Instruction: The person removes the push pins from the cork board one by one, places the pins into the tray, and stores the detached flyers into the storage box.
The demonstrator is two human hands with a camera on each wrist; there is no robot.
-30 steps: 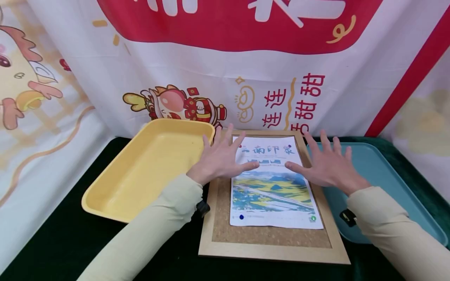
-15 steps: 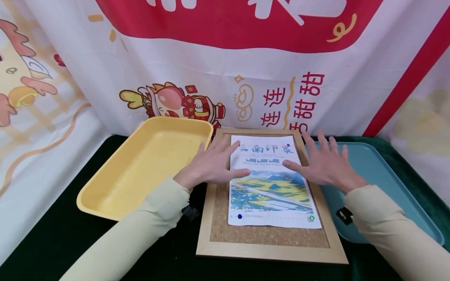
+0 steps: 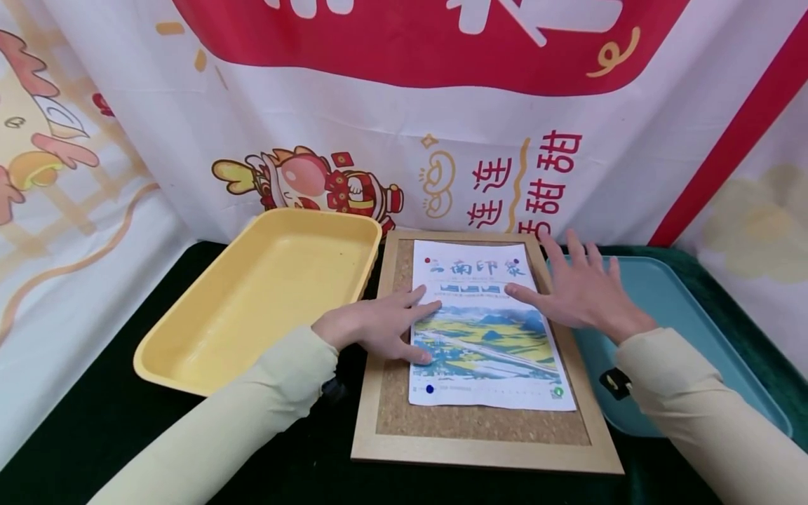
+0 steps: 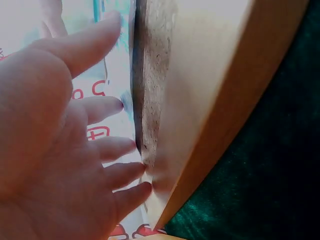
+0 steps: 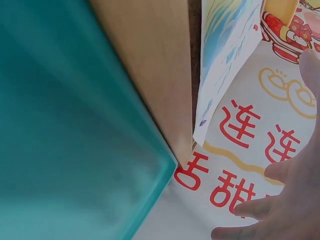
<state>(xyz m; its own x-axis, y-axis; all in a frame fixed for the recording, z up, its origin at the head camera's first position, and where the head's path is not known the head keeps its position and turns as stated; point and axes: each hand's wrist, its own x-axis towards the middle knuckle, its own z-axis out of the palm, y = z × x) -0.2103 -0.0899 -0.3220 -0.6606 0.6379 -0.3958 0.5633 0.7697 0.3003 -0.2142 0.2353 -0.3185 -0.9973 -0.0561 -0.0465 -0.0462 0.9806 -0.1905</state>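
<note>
Two hands, fingers spread, over a sheet on a cork board.
The left hand (image 3: 385, 326) fans out at the sheet's left edge and the right hand (image 3: 583, 291) above the board's right side, thumb over the paper; neither grips anything, though contact is hard to tell. The printed sheet (image 3: 489, 344) lies on the cork board (image 3: 486, 449), with pin-like dots, red (image 3: 427, 260), purple (image 3: 515, 261), dark blue (image 3: 430, 388) and green (image 3: 557, 392), near its corners. If it wants smoothing, light, flat fingers working outward should serve best, sparing the corners from tugging. The board rests between the yellow tray (image 3: 265, 301) and blue tray (image 3: 650, 294) on the counter (image 3: 303, 470).
</note>
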